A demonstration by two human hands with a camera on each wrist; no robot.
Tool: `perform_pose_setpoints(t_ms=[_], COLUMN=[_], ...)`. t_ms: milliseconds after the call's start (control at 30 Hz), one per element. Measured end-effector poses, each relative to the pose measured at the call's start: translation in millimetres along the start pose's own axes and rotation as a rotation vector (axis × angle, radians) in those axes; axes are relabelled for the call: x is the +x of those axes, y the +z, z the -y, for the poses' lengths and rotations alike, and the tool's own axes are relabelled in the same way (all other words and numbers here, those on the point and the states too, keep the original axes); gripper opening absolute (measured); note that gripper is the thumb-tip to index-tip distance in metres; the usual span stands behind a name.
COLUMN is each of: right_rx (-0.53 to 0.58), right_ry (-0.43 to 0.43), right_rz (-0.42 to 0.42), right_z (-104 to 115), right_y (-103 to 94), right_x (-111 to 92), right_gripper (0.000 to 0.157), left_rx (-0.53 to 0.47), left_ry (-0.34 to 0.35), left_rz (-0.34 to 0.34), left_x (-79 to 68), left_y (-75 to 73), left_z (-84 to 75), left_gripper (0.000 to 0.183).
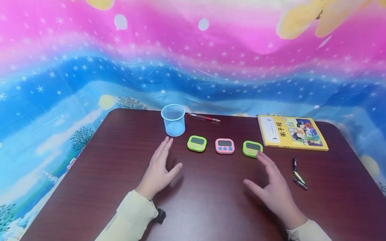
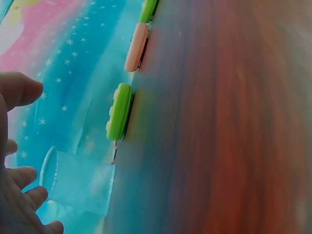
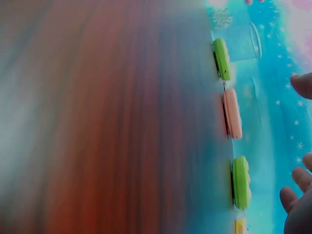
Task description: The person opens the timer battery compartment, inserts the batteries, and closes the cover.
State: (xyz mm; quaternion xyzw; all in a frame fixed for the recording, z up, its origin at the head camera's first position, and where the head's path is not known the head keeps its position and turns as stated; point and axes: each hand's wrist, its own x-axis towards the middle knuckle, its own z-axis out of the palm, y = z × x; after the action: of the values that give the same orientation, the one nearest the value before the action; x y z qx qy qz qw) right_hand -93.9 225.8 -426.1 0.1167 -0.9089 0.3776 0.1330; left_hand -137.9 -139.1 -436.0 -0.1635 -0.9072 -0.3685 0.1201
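A dark reddish-brown, wood-grained surface (image 1: 208, 208) stands against a hanging backdrop (image 1: 195, 69) in pink and blue, patterned with white snowflakes, pale dots and yellow shapes. Three small timers sit in a row across the surface, screens facing up: a left green timer (image 1: 197, 144), a pink timer (image 1: 224, 146) with blue buttons, and a right green timer (image 1: 252, 148). All three lie beyond the hands, with the pink one centred in the gap between the two sets of fingers. The left hand (image 1: 159, 169) is nearest to a light-blue mesh cup (image 1: 174, 123), which stands upright just past its fingertips; the left green timer is ahead and to the right of its thumb. The right hand (image 1: 276, 186) is nearest to the right green timer: in the head view its fingertips overlap that timer's near right corner, while the right wrist view shows the fingers raised above it and apart.

The fingers of both hands are extended, each thumb spread well away from the rest, palms turned toward each other; both hands are empty and held in the air over the surface.

Behind the timers, beside the cup, lies a red pen (image 1: 207, 117). A yellow book (image 1: 292, 133) lies flat at the far right, and nearer, to the right of the right hand, is a short dark-and-green line of small objects (image 1: 299, 177), too small to identify.
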Motion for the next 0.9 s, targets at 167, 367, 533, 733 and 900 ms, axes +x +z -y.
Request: perform_pose_setpoints(t_ms=[167,367,533,733,900], right_rx=[0.026,0.091,0.144,0.136,0.081], right_ry=[-0.004,0.008,0.031,0.007,-0.021], right_rz=[-0.012,0.0,0.032,0.046,0.058], right_z=[6,12,21,27,30], right_y=[16.7,38.1,50.8,65.2,80.4], right_x=[10,23,36,56,74], right_gripper=[0.081,0.079,0.079,0.075,0.071], left_rx=[-0.109,-0.175,-0.195,-0.217,-0.249], left_ry=[-0.107,-0.151,-0.173,-0.236,-0.264], left_rz=[0.018,-0.008,-0.009,0.015,0.016], left_x=[7.7,19.2,29.3,43.1,51.7], left_y=[10.2,21.2,29.8,38.4,45.7], left_z=[0.4,1.8,1.4,5.2,9.3], left_gripper=[0.08,0.078,0.077,0.076,0.077])
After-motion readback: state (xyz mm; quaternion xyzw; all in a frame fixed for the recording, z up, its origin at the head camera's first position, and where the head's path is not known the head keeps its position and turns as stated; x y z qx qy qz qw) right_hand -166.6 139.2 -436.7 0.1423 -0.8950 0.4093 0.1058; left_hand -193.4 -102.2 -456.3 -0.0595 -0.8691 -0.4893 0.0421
